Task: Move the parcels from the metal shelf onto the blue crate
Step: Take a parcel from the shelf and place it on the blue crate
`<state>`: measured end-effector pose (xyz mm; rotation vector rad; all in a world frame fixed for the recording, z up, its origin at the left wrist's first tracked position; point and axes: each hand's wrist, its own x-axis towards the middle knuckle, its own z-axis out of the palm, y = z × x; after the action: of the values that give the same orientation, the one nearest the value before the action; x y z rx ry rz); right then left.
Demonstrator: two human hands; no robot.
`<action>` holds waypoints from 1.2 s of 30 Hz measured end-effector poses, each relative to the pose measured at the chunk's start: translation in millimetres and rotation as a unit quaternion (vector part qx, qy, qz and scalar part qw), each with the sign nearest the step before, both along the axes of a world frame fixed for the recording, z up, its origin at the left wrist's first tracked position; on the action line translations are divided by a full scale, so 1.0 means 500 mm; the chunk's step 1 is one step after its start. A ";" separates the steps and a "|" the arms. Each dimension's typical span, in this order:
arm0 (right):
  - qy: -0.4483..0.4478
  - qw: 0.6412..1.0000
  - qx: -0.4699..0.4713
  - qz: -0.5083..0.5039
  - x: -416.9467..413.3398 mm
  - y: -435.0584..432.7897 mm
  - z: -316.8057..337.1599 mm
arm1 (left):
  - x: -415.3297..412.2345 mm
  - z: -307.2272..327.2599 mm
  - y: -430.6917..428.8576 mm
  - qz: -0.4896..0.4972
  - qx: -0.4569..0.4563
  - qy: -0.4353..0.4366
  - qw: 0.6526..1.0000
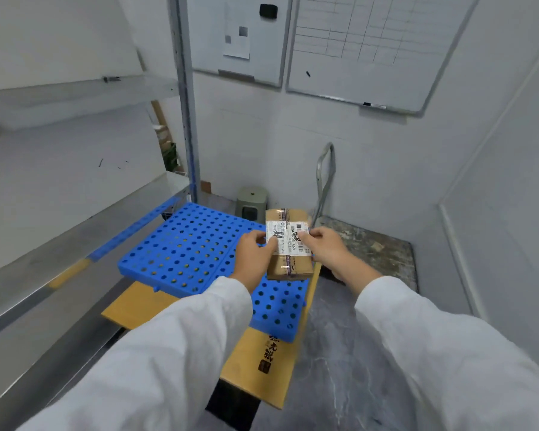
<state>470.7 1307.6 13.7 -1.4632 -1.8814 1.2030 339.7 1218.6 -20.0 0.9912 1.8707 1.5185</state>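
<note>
- The metal shelf (59,237) runs along the left of the blue crate (184,244), its lower boards just beside the crate's left edge.
- The blue crate lies flat, its holed face up, on a sheet of cardboard (246,368) that sticks out at its near side.
- A flat trolley (374,250) stands just right of the crate.
- The parcel (288,244), a taped brown box with a white label, is at the crate's right edge. Whether it already rests on the crate or hangs just above it cannot be told.
- Its long axis runs from the near side of the crate to the far side, so its long sides face left and right.
- The left hand (254,256) grips the parcel's left long side, thumb on the label; it lies over the crate.
- The right hand (329,248) grips the right long side in the same way, just past the crate's right edge.
- The parcel sits between the two hands, both about equally near; the likely next move is to set it down and let go.
</note>
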 end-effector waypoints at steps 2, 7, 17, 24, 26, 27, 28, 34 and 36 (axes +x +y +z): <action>-0.002 1.000 0.004 0.013 -0.046 0.048 0.002 | -0.036 -0.007 0.041 0.015 0.002 -0.028 0.999; -0.014 0.998 0.001 0.054 -0.166 0.128 -0.019 | -0.131 -0.019 0.102 0.064 -0.009 -0.042 0.997; -0.044 0.981 -0.035 0.188 -0.430 0.180 -0.101 | -0.319 -0.098 0.104 0.217 -0.046 -0.054 0.974; -0.104 0.926 -0.053 0.358 -0.645 0.211 -0.179 | -0.429 -0.170 0.088 0.375 -0.068 -0.085 0.921; -0.126 0.904 -0.062 0.404 -0.697 0.217 -0.212 | -0.454 -0.196 0.091 0.421 -0.079 -0.094 0.899; -0.131 0.894 -0.065 0.423 -0.715 0.217 -0.228 | -0.462 -0.209 0.089 0.436 -0.085 -0.094 0.891; -0.134 0.883 -0.069 0.444 -0.737 0.218 -0.247 | -0.474 -0.226 0.090 0.454 -0.089 -0.096 0.881; -0.138 0.837 -0.092 0.522 -0.826 0.232 -0.329 | -0.512 -0.292 0.112 0.531 -0.101 -0.141 0.829; -0.148 0.827 -0.089 0.535 -0.844 0.241 -0.354 | -0.518 -0.310 0.127 0.552 -0.112 -0.153 0.812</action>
<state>48.6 1428.2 -163.1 -0.5733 -3.0407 1.6860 80.9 1282.2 -174.9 -0.6086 2.3938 1.7673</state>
